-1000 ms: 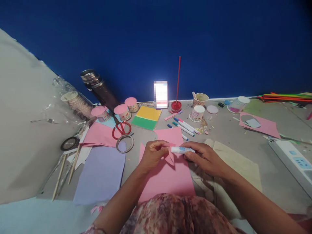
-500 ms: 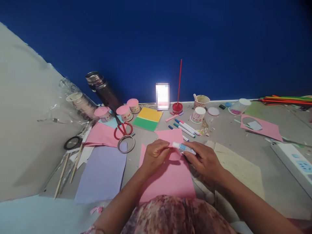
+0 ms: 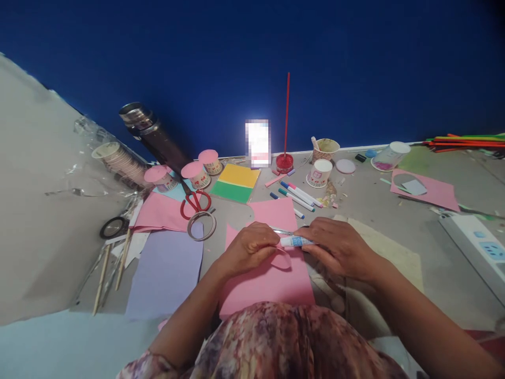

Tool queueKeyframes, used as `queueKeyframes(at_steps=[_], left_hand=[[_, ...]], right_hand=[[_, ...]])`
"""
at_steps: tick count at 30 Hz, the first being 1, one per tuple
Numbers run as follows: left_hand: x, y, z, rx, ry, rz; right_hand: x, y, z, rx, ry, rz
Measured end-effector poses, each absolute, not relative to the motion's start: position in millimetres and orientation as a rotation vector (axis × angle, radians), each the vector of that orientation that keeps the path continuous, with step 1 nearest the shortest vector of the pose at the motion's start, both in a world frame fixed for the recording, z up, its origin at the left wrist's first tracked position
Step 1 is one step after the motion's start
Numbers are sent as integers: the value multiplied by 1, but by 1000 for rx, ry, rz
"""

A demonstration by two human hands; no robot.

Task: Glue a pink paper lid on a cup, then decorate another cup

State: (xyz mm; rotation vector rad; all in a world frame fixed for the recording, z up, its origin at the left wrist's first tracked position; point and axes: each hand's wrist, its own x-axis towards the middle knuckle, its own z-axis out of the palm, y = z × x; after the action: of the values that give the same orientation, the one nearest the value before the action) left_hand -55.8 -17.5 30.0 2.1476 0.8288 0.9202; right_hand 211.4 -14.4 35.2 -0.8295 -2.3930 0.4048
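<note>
My right hand [image 3: 335,247] is closed round a white glue tube [image 3: 295,241] with a blue label, its narrow end pointing left. My left hand [image 3: 252,245] pinches a small pink paper piece [image 3: 282,259] with a curved edge, which hangs over a larger pink sheet [image 3: 272,287]. The tube's tip lies close against my left fingertips; whether it touches the paper cannot be made out. A thin metal tool [image 3: 281,230] shows between my hands, partly hidden by the right one.
Several markers [image 3: 300,197] lie beyond my hands. At left are red-handled scissors [image 3: 195,202], a tape roll [image 3: 202,226], purple paper [image 3: 168,273] and paper cups [image 3: 195,173] with pink tops. A power strip [image 3: 479,252] is at right; a dark flask [image 3: 158,142] leans at the back left.
The glue tube has moved slightly down and turned more level. The small pink piece now hangs lower from my left fingers, and the metal tool has come into sight. The view has shifted a little.
</note>
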Motion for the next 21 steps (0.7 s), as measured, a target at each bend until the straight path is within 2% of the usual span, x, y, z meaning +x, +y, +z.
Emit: queueKeyframes(at_steps=[6, 15, 21], left_hand=[[-56, -18, 28, 1957, 858, 908], [-54, -15, 19, 1973, 885, 967], [-55, -14, 16, 2013, 862, 977]], right_hand=[[213, -13, 34, -804, -2441, 280], [214, -8, 34, -734, -2439, 71], [216, -11, 34, -763, -2448, 97]])
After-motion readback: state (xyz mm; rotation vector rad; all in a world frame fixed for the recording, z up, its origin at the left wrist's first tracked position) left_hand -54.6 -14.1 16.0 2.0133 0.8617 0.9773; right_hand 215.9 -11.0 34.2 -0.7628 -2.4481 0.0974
